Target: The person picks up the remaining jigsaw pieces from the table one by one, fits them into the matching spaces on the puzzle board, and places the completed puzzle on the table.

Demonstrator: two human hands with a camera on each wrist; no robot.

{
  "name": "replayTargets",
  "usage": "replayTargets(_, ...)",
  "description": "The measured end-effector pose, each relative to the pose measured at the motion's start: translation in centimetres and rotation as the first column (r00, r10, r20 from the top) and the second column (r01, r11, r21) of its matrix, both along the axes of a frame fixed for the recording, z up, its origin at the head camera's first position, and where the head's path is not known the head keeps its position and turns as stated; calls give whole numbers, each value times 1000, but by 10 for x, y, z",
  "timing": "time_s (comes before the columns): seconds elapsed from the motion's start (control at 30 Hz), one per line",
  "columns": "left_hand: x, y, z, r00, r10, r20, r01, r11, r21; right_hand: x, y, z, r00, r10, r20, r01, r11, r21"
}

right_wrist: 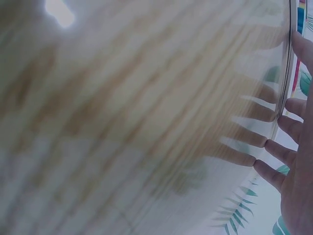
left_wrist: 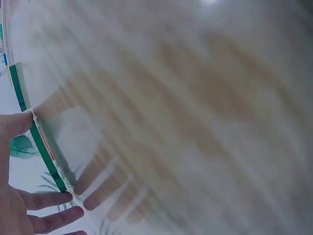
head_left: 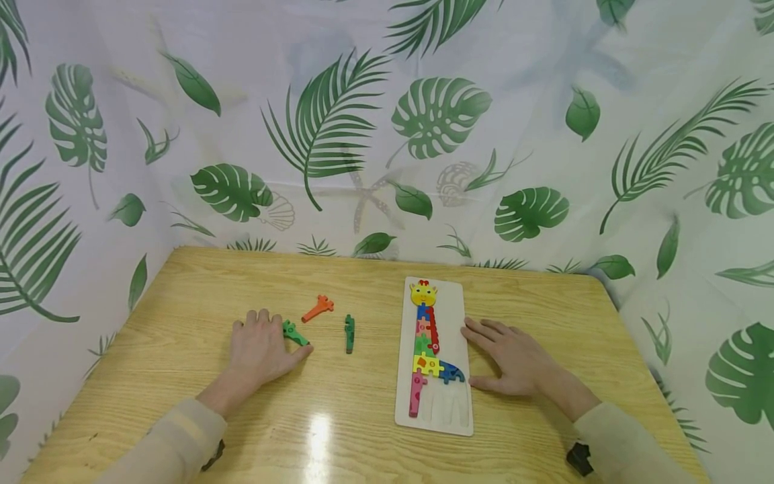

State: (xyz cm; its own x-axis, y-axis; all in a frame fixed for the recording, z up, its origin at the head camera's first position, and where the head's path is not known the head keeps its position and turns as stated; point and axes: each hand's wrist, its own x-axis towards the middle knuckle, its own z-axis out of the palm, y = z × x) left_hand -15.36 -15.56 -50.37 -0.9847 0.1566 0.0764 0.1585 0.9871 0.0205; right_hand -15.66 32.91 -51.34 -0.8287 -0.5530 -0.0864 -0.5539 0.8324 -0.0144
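Note:
My left hand [head_left: 259,346] rests low on the table and pinches a light green puzzle piece [head_left: 295,333] by its ends. In the left wrist view the thumb and index finger meet the two ends of this green piece [left_wrist: 46,152]. An orange piece [head_left: 318,308] and a dark green piece [head_left: 349,334] lie just to its right. With fingers spread, my right hand [head_left: 514,359] touches the right edge of a white puzzle board [head_left: 450,309]. Seated in the board is a giraffe: yellow head [head_left: 424,294], coloured neck and body pieces, one pink leg [head_left: 416,394].
Leg-shaped recesses [head_left: 447,405] show at the lower right of the board. The wooden table [head_left: 211,282] runs back to a white curtain [head_left: 357,228] printed with green leaves. A dark band [head_left: 579,458] shows at the right wrist.

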Motion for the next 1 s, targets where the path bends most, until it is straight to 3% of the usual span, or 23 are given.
replayTargets(1.0, 14, 26, 6, 996, -86, -40, 88, 993, 79, 1, -2, 2, 1000, -6, -6, 6, 1000, -1)
